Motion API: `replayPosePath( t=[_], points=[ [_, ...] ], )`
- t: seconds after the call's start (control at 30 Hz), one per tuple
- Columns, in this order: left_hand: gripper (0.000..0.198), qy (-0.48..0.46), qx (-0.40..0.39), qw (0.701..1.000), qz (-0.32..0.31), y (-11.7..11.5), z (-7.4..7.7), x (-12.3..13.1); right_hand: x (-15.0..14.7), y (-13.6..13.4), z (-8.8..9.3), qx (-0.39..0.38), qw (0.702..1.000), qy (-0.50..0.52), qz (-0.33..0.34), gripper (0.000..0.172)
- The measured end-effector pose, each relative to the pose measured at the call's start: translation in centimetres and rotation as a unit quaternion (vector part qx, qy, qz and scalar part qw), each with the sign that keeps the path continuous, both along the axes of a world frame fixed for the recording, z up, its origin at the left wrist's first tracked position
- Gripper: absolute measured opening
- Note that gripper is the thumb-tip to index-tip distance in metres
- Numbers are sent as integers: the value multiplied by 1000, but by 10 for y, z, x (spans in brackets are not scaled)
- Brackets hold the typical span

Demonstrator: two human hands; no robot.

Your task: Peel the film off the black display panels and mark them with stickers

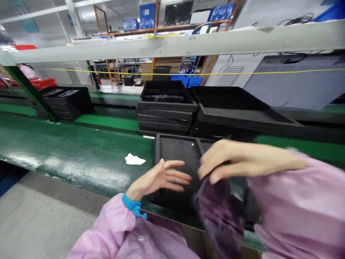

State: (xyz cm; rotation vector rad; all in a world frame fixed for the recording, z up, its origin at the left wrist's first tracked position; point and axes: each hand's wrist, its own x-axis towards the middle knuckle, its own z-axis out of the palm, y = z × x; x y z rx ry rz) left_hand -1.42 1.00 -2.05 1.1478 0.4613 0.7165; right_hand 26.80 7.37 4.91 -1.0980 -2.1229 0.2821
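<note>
My right hand pinches the top edge of a thin, dark, glossy panel, which hangs down tilted and is smeared by motion. Pink sleeve colour seems to mirror in its surface. With fingers spread, my left hand hovers over a black compartment tray and holds nothing. A blue wrist strap circles my left wrist. My right hand and the panel hide much of the tray's right side. A crumpled white scrap lies on the green bench left of the tray.
Behind the tray stands a stack of black trays, the top one holding dark parts. Another large black tray sits to its right. More black trays stand at far left by a green post. A white rail crosses above.
</note>
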Motion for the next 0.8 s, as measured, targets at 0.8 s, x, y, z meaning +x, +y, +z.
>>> replayPosePath(
  t=[0.8],
  points=[
    [73,-121,-165,966,161,-62,12,-28,-97,-42,-37,331,911,-56,-240,26]
  ],
)
